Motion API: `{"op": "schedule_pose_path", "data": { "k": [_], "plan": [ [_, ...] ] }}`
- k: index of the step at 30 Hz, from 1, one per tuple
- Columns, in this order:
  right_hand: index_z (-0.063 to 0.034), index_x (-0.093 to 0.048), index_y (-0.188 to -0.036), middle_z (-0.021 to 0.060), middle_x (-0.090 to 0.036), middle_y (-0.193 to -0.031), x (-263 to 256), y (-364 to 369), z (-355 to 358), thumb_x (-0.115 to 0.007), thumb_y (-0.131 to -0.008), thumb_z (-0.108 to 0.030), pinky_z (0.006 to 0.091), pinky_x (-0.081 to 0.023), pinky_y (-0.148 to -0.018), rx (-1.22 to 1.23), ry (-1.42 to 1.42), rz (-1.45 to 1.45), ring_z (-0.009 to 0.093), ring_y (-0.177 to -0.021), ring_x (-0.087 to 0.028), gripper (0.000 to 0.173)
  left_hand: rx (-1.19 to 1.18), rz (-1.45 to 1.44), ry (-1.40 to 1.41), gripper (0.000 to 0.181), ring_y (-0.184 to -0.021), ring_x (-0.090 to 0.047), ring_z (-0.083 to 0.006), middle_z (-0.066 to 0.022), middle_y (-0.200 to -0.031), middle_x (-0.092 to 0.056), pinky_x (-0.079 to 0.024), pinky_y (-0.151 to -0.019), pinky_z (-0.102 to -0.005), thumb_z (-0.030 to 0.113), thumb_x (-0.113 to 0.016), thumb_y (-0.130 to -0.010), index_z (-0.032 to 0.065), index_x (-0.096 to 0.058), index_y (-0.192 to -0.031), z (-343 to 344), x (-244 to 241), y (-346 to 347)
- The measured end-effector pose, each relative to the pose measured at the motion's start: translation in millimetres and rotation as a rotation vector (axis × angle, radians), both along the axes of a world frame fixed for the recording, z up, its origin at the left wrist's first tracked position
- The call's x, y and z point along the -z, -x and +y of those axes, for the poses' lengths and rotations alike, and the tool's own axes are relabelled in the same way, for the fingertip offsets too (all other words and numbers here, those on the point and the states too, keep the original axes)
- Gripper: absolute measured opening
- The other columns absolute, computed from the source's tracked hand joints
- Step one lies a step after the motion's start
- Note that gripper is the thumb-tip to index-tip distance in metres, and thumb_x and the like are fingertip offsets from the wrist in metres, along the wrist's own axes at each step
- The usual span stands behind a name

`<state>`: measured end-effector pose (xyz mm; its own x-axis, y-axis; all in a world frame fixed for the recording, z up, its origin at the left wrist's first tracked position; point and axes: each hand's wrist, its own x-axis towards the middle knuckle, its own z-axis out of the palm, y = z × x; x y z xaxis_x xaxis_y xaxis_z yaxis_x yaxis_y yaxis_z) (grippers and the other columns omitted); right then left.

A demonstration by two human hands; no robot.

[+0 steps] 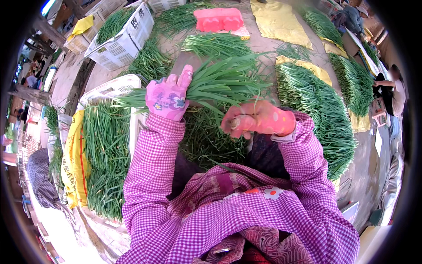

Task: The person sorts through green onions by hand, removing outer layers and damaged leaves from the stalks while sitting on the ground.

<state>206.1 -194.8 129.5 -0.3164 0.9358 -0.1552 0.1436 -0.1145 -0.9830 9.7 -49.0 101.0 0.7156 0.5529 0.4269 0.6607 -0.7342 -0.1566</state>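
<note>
My left hand, in a pink-purple flowered glove, is closed around a bunch of long flat green leaves, which look like garlic chives. The pale stem ends stick out to the left; the leaf tips fan out to the right. Just below those tips is my right hand, in a coral glove with yellow dots. Its fingers are curled, and whether anything is between them cannot be told. Loose trimmed leaves lie in a dark heap between my knees. Beyond the bunch, another pile of chives lies on a low board.
At left stands a white plastic crate of chives, with a yellow woven sack. Another white crate is farther back. A pink moulded block lies ahead. Chives in neat rows spread at right, near a seated person.
</note>
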Motion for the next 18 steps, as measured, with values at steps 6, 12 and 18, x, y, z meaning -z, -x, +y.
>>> {"op": "schedule_pose_path", "data": {
  "k": [6, 12, 18],
  "plan": [
    [-0.0009, -0.065, -0.09, 0.0057, -0.064, -0.076, -27.4, -22.9, -45.4, -0.059, -0.086, -0.022, 0.0229, -0.045, -0.053, 0.438, -0.439, 0.076, 0.011, -0.058, -0.056, 0.022, -0.007, 0.096, -0.291, 0.062, -0.068, -0.059, -0.017, 0.0006, -0.075, -0.056, -0.04, -0.059, -0.034, 0.019, -0.067, -0.067, 0.0225, -0.047, -0.125, 8.6, -31.8, 23.4],
    [-0.0055, -0.064, -0.086, 0.0082, -0.059, -0.067, -6.7, 44.8, -7.3, -0.064, -0.081, -0.016, 0.0289, -0.045, -0.053, 0.458, -0.658, -0.625, 0.02, -0.055, -0.056, 0.012, 0.063, 0.157, -0.433, 0.037, -0.055, -0.057, -0.0108, 0.0037, -0.064, -0.05, -0.038, -0.048, -0.0309, 0.016, -0.053, -0.078, 0.0194, -0.053, -0.115, -5.3, -24.3, 43.9],
    [-0.0068, -0.063, -0.083, 0.0064, -0.058, -0.063, 11.1, 63.1, 1.5, -0.066, -0.079, -0.015, 0.0302, -0.043, -0.048, 0.444, -0.818, -0.319, 0.022, -0.05, -0.054, 0.009, 0.074, 0.195, -0.457, 0.038, -0.053, -0.055, -0.011, 0.004, -0.064, -0.05, -0.04, -0.049, -0.031, 0.016, -0.053, -0.077, 0.0196, -0.053, -0.115, -14.9, -15.7, 55.7]
  ]
}}
